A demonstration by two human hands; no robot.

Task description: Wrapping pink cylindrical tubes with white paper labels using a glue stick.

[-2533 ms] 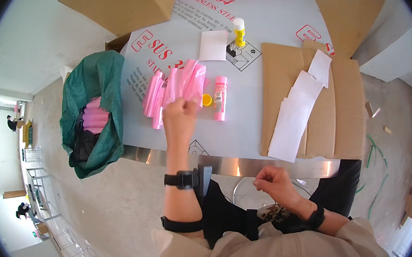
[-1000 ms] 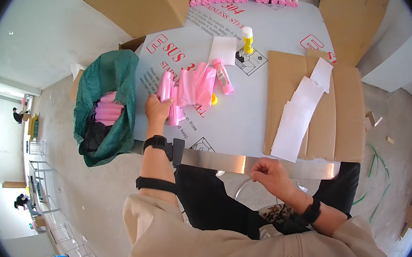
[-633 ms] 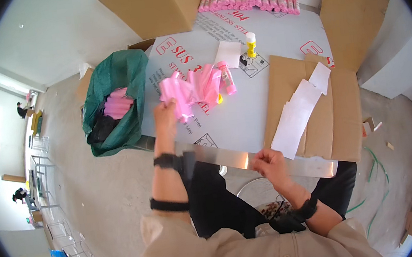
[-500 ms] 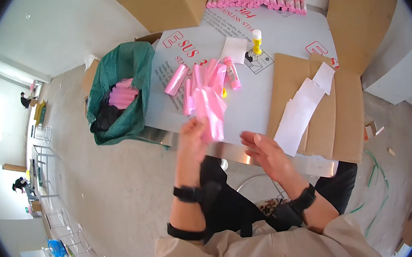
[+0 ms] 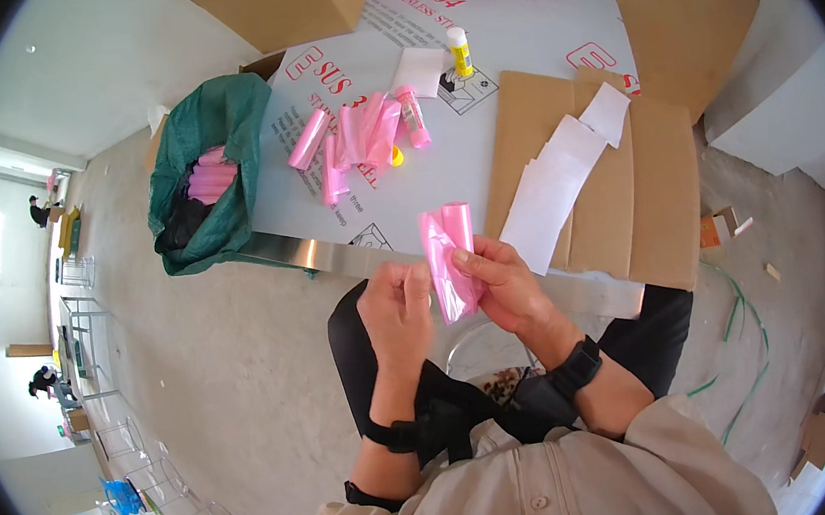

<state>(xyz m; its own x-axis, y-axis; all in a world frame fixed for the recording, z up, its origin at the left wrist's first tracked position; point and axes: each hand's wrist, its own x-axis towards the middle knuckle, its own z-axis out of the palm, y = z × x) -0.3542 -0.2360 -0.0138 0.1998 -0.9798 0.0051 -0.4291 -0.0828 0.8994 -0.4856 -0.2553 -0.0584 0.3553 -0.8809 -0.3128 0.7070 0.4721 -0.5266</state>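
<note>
Pinching a pink bag roll (image 5: 450,259) between my left hand (image 5: 397,306) and right hand (image 5: 498,279), its long axis upright, top toward the counter (image 5: 443,169).

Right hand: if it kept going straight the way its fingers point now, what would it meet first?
The right hand points toward the left hand, both gripping the pink roll. Past the roll it would likely meet the left hand's fingers first, though depth is unclear.
</note>
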